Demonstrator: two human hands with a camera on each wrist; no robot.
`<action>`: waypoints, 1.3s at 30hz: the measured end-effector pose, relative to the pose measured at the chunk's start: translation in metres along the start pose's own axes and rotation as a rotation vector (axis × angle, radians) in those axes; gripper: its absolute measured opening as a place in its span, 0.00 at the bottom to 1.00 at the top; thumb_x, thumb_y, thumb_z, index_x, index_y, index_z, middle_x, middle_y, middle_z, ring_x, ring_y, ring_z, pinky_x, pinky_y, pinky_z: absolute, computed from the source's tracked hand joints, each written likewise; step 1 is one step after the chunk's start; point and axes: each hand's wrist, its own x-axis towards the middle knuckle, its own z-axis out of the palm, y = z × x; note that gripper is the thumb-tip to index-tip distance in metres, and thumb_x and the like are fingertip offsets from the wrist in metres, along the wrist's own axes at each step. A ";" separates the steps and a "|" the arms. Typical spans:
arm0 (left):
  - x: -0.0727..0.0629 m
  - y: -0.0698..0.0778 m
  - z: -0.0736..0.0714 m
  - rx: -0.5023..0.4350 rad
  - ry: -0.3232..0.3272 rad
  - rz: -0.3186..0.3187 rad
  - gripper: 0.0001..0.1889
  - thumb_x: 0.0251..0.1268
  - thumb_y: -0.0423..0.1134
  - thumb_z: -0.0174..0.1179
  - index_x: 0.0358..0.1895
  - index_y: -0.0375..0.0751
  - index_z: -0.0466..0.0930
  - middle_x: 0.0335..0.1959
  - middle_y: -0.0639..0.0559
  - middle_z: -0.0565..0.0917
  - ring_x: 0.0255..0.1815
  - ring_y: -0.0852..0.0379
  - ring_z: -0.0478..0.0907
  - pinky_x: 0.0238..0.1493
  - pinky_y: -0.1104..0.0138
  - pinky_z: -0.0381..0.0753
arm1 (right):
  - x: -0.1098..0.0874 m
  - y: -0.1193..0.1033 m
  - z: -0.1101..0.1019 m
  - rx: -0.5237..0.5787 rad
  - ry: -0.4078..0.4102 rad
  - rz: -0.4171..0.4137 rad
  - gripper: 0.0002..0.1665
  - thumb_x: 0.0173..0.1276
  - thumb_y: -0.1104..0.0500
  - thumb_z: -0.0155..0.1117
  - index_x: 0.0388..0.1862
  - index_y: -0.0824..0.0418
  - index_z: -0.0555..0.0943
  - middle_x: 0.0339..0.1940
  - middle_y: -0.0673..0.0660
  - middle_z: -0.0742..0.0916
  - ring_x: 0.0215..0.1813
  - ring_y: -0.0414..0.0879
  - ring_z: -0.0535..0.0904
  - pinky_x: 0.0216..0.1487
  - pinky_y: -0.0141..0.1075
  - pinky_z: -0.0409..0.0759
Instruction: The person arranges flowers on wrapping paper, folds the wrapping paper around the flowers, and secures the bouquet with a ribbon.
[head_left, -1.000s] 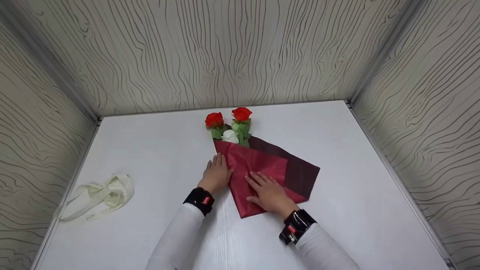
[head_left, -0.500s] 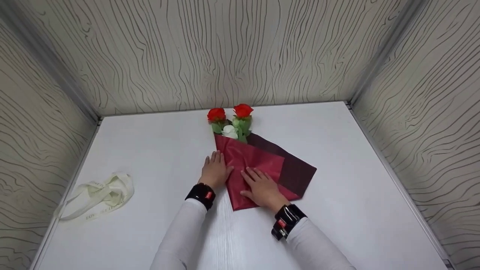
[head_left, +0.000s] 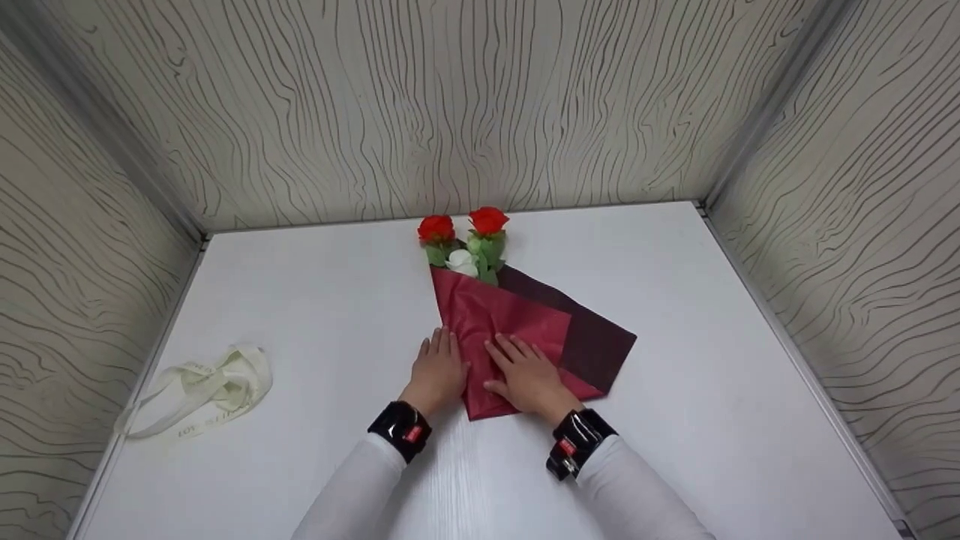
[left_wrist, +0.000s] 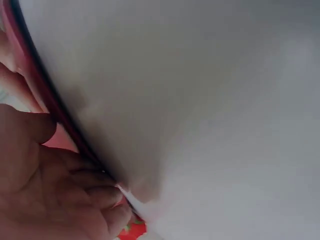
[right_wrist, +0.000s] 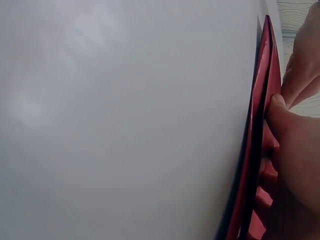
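Observation:
A bouquet lies at the middle of the table, wrapped in a sheet of wrapping paper, crimson on its folded front and dark maroon at the right. Two red roses and a white flower show above the paper's top edge among green leaves; their stems are hidden. Along the paper's left edge rests my left hand, fingers extended and pointing away from me. My right hand presses flat on the crimson fold with its fingers spread. The right wrist view shows the paper's layered edge beside my thumb.
A loose cream ribbon with printed letters lies in a heap at the left edge of the white table. Wood-patterned panels stand behind the table and at both sides.
The wrapped bouquet has shifted slightly away from me, and its lower end leftward, with my right hand on it. My left hand has slid back toward me along the paper's left edge.

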 end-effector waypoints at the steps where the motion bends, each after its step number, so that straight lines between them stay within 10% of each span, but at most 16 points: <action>1: -0.005 0.002 0.000 0.011 -0.008 0.012 0.29 0.67 0.48 0.41 0.62 0.27 0.59 0.64 0.36 0.59 0.65 0.43 0.54 0.61 0.55 0.55 | 0.000 0.000 0.000 0.006 0.005 -0.006 0.41 0.63 0.34 0.43 0.70 0.52 0.53 0.69 0.57 0.58 0.68 0.55 0.50 0.63 0.50 0.50; 21: -0.073 0.037 -0.005 0.295 -0.087 0.127 0.29 0.65 0.52 0.43 0.63 0.35 0.62 0.64 0.42 0.61 0.65 0.48 0.56 0.61 0.59 0.57 | -0.001 -0.001 -0.001 0.044 0.027 -0.034 0.41 0.64 0.36 0.44 0.69 0.55 0.53 0.69 0.59 0.59 0.68 0.56 0.50 0.63 0.52 0.51; 27: -0.089 0.039 -0.014 0.230 -0.109 0.169 0.25 0.65 0.48 0.45 0.61 0.37 0.66 0.62 0.44 0.65 0.64 0.50 0.59 0.60 0.61 0.59 | -0.002 -0.001 0.000 0.054 0.039 -0.032 0.40 0.63 0.37 0.45 0.69 0.55 0.54 0.68 0.59 0.59 0.68 0.56 0.50 0.62 0.53 0.52; 39: -0.065 0.012 -0.015 0.026 0.083 0.231 0.17 0.58 0.49 0.55 0.46 0.45 0.80 0.48 0.48 0.77 0.54 0.47 0.70 0.52 0.47 0.65 | 0.000 -0.001 0.002 0.034 0.020 -0.018 0.41 0.63 0.35 0.43 0.70 0.53 0.51 0.69 0.57 0.57 0.69 0.55 0.48 0.62 0.53 0.51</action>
